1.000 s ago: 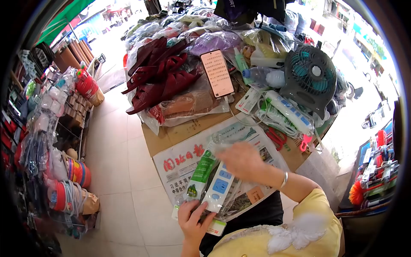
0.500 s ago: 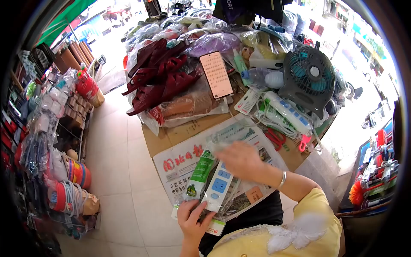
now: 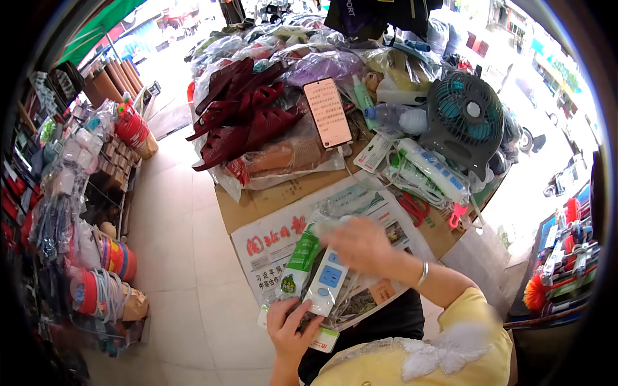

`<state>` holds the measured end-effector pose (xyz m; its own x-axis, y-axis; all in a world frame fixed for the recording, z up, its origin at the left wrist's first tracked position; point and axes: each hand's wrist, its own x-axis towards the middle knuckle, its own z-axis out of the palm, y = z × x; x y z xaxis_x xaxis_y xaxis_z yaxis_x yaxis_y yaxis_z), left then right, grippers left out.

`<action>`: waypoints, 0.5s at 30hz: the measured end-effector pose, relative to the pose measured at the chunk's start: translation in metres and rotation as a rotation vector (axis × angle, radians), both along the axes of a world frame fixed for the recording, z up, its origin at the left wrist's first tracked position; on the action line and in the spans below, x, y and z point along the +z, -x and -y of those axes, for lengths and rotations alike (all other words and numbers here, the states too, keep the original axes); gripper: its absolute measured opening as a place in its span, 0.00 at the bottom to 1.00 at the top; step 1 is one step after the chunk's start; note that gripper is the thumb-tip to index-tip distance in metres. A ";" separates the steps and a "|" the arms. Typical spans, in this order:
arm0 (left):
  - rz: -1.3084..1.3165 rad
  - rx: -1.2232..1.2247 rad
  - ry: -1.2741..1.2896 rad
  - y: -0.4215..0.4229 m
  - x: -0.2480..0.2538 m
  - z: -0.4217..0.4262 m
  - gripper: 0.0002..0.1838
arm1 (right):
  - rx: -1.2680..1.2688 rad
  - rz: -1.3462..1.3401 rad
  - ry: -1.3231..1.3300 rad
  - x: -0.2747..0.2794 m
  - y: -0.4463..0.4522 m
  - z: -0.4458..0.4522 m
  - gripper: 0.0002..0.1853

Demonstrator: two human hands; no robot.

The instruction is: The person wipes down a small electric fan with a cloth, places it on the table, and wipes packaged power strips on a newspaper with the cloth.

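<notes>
At the near edge of the black-and-white newspaper with red headline characters [image 3: 275,237], the left hand [image 3: 291,325] has its fingers parted, tips resting on the lower end of a long white plastic power strip with blue socket panels [image 3: 327,283]; whether the thumb pinches it, I cannot tell. A small white-and-green card [image 3: 325,340] shows just beside that hand, close to the lap, and could slip off if the fingers lifted. The strip lies slantwise on the newspaper, next to a narrow green-and-white printed packet [image 3: 299,260] and clear crinkled plastic film [image 3: 351,289]. If the strip were pushed toward the body, it could skid on the loose paper, since only those fingertips appear to steady it. The right hand [image 3: 365,248], blurred over the strip's upper end, hides what it touches (pinching or flat, I cannot tell); a hard tug there could tear the film. Farther out, red looped handles [image 3: 415,209] lie by a plastic-wrapped white strip with blue sockets [image 3: 432,168], where a sleeve or cord could snag. Beyond, a pink-screened phone [image 3: 326,112] leans on the bagged goods and could topple if the pile were jolted.
</notes>
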<state>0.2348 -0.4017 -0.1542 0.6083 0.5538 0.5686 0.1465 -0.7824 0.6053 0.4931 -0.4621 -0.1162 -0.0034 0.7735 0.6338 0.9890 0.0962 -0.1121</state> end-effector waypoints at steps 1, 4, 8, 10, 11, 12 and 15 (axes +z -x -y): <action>0.011 0.000 -0.010 -0.001 0.000 0.000 0.25 | -0.083 -0.050 0.024 -0.005 -0.018 -0.005 0.19; 0.017 0.003 -0.006 -0.001 0.000 0.000 0.25 | -0.171 -0.338 0.007 0.000 -0.036 -0.013 0.17; 0.007 0.006 0.015 0.000 -0.002 0.001 0.25 | 0.131 -0.097 0.024 0.002 0.032 0.004 0.13; 0.011 0.009 0.037 0.001 -0.004 0.001 0.25 | 0.399 0.079 -0.086 0.013 0.054 0.013 0.12; 0.005 0.008 0.038 0.001 -0.003 0.000 0.25 | 0.397 0.030 -0.116 0.009 0.050 0.011 0.12; -0.004 0.002 0.018 0.001 -0.001 0.000 0.24 | 0.394 -0.020 -0.146 0.004 0.044 0.008 0.12; -0.002 -0.004 0.009 0.000 0.001 0.000 0.24 | 0.101 0.001 -0.044 0.000 -0.009 -0.013 0.12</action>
